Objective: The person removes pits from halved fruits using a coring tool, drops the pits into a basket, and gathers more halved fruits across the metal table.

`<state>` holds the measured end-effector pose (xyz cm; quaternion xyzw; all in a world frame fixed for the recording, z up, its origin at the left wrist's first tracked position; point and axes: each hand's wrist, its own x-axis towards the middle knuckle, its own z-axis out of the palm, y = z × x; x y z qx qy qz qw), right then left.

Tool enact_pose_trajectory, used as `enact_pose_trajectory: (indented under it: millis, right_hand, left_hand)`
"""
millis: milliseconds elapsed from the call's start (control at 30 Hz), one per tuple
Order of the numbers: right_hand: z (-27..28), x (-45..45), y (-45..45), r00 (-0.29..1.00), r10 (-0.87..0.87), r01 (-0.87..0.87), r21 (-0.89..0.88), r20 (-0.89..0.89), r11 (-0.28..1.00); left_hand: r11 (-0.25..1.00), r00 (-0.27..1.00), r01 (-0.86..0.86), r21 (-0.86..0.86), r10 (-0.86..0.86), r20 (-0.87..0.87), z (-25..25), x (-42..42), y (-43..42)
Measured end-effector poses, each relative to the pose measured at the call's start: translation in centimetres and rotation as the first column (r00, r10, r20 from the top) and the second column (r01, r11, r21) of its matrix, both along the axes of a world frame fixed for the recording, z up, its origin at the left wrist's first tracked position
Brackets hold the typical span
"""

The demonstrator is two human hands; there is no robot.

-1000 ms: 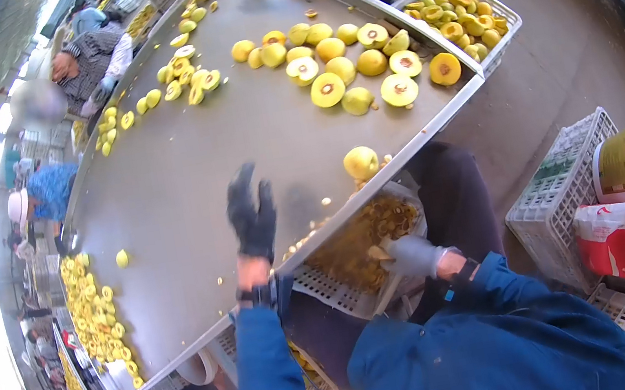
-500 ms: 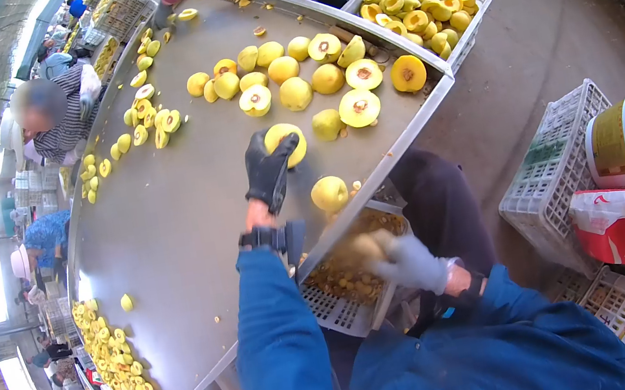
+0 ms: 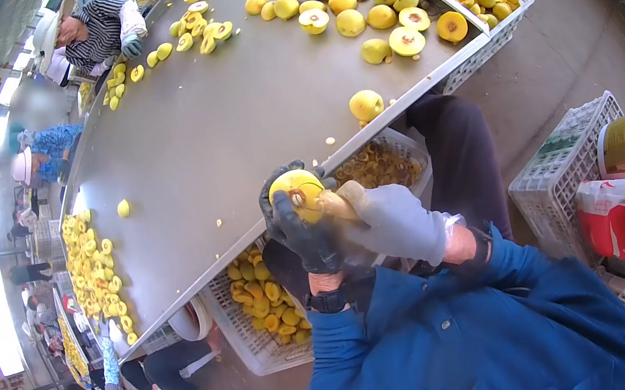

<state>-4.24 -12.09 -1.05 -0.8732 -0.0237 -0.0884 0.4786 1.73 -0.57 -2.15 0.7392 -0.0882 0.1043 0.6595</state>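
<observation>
Evidently, in the head view, the left hand (image 3: 295,227) cups a yellow fruit half (image 3: 295,187) just by the near edge of the metal table (image 3: 180,143), fingers curled round it, while the right hand (image 3: 398,222) grips a tan tool (image 3: 339,206) at its cut face. A firm cup, fingertips clear of the tool, should serve best; the cut face looks turned towards the right hand, the fruit too round for a clear long axis
</observation>
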Motion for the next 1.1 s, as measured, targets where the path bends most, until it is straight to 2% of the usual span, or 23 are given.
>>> enact_pose_trajectory:
  millis: [33, 100, 233, 333, 400, 533, 633, 700, 733, 767, 800, 833, 900, 933, 1000, 1033, 1100]
  right_hand:
    - [0.1, -0.2, 0.4, 1.0, 0.014, -0.014, -0.015, 0.002, 1.0]
    - [0.3, -0.5, 1.1, 0.999, 0.039, -0.039, -0.049, 0.007, 0.998]
    - [0.9, -0.7, 2.1, 0.997, 0.066, -0.069, -0.075, -0.048, 0.995]
    - [0.4, -0.8, 2.7, 0.996, 0.077, -0.081, -0.094, -0.045, 0.992]
    - [0.1, -0.9, 2.9, 0.995, 0.092, -0.097, -0.096, -0.049, 0.991]
    - [-0.4, -0.9, 3.1, 0.98, 0.146, -0.129, 0.124, -0.133, 0.984]
    - [-2.1, -1.2, 3.2, 0.987, 0.142, -0.132, 0.132, -0.072, 0.982]
    - [-2.0, -1.1, 2.8, 0.987, 0.156, -0.155, 0.038, -0.027, 0.987]
    - [-2.0, -1.0, 2.8, 0.972, 0.222, -0.197, 0.239, -0.082, 0.951]
    - [-2.0, -0.9, 2.9, 0.947, 0.296, -0.217, 0.434, -0.122, 0.875]
    - [-2.0, -1.0, 2.8, 0.915, 0.376, -0.215, 0.613, -0.145, 0.761]
    - [-0.3, -1.2, 2.3, 0.825, 0.469, -0.127, 0.705, -0.315, 0.698]
    - [1.6, -1.1, 0.7, 0.692, 0.594, -0.097, 0.762, -0.411, 0.64]
    - [1.8, -1.2, 0.1, 0.612, 0.652, -0.076, 0.787, -0.448, 0.613]
    - [0.3, -1.7, -0.1, 0.805, 0.506, -0.344, 0.451, -0.31, 0.824]
    - [-0.5, -2.0, -0.1, 0.871, 0.45, -0.405, 0.227, -0.2, 0.886]
    - [-0.8, -2.4, 0.5, 0.854, 0.488, -0.387, 0.406, -0.182, 0.828]
  left_hand:
    - [0.956, 0.986, -0.082, 0.282, 0.036, 0.162, -0.9, 0.3, 1.5]
    - [0.983, 0.983, -0.127, 0.131, 0.107, 0.15, -0.4, -0.4, 1.5]
    - [0.961, 0.991, -0.124, -0.248, 0.109, -0.072, 1.1, -1.8, 1.7]
    - [0.968, 0.985, -0.17, -0.185, 0.162, -0.06, 1.3, -2.0, 2.1]
    - [0.979, 0.982, -0.19, -0.067, 0.19, -0.005, 0.7, -1.9, 2.8]
    - [0.961, 0.967, -0.24, 0.135, 0.226, 0.115, 0.6, -1.8, 3.0]
    - [0.937, 0.958, -0.213, 0.276, 0.145, 0.249, 0.9, -1.6, 3.3]
    - [0.974, 0.983, -0.157, 0.164, 0.138, 0.125, 1.8, -2.1, 2.7]
    - [0.985, 0.989, -0.137, 0.104, 0.13, 0.066, 2.2, -2.2, 2.5]
    - [0.987, 0.989, -0.133, 0.095, 0.125, 0.083, 2.3, -2.2, 2.3]
    - [0.991, 0.99, -0.088, 0.101, 0.076, 0.115, 1.9, -1.9, 2.7]
    - [0.993, 0.988, -0.044, 0.107, 0.027, 0.149, 1.3, -1.2, 3.5]
    - [0.993, 0.979, 0.034, 0.11, -0.056, 0.198, 1.4, -0.9, 3.9]
    - [0.972, 0.96, 0.142, 0.188, -0.181, 0.215, 1.7, -0.8, 4.4]
    - [0.879, 0.878, 0.338, 0.337, -0.423, 0.223, 2.2, 0.2, 6.0]
    - [0.808, 0.808, 0.392, 0.44, -0.531, 0.255, 2.4, 0.9, 6.3]
    - [0.77, 0.791, 0.469, 0.431, -0.584, 0.183, 3.1, 0.9, 6.3]
